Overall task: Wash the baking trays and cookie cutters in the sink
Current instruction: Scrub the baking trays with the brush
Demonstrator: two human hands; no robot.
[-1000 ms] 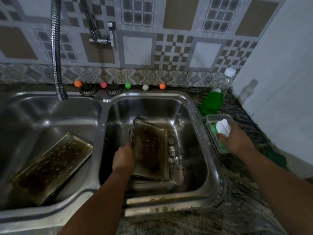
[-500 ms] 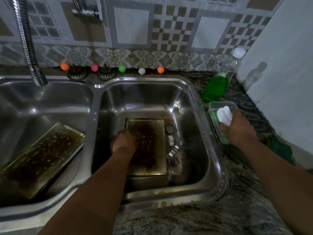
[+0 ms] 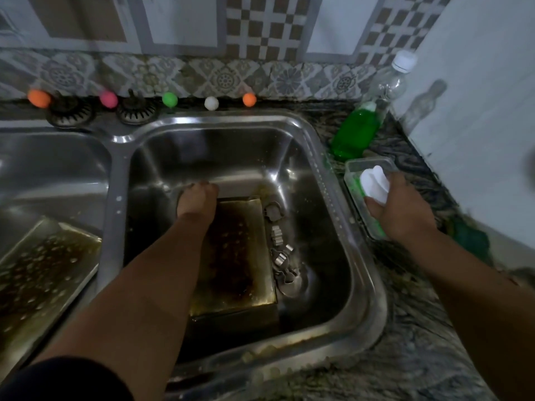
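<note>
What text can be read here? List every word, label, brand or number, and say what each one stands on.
None can be read.
Bottle of green liquid: clear, with no label in view.
White object in the right hand: no print visible.
Baking tray and cookie cutters in the sink: no markings legible.
Wall tiles: patterns only.

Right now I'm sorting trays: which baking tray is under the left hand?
The baking tray in the right basin, beside the cookie cutters; the left hand is on its far edge.

Greasy rectangular metal baking tray (image 3: pixel 37 273) in left basin cut off by frame edge; left hand (image 3: pixel 197 202) fingertips hidden, prob. curled over other tray's far rim.
</note>
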